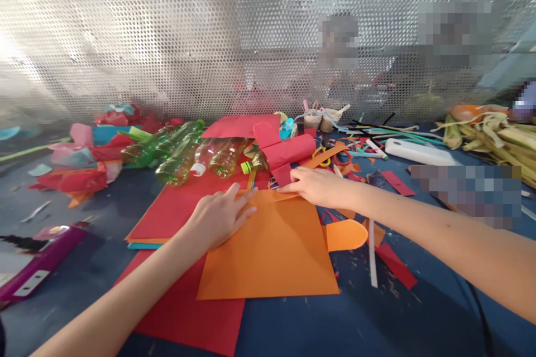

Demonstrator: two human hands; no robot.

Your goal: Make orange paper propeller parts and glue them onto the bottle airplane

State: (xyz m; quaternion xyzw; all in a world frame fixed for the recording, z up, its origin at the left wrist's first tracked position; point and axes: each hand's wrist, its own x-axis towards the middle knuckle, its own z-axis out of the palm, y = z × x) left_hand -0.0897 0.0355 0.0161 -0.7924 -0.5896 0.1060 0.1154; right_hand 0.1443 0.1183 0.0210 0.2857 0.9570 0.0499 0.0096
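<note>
An orange paper sheet (pixel 272 251) lies flat at table centre, long axis running six to twelve o'clock. The left hand (pixel 221 215) presses its ten o'clock corner, fingers spread; the right hand (pixel 320 185) pinches its far edge.

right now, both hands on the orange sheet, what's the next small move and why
Probably run the right hand sideways along the far edge of the orange sheet to press it flat. That edge looks lifted and curled by the fingers, while the left hand lies flat on the sheet's left side, pinning it over the red paper.
</note>
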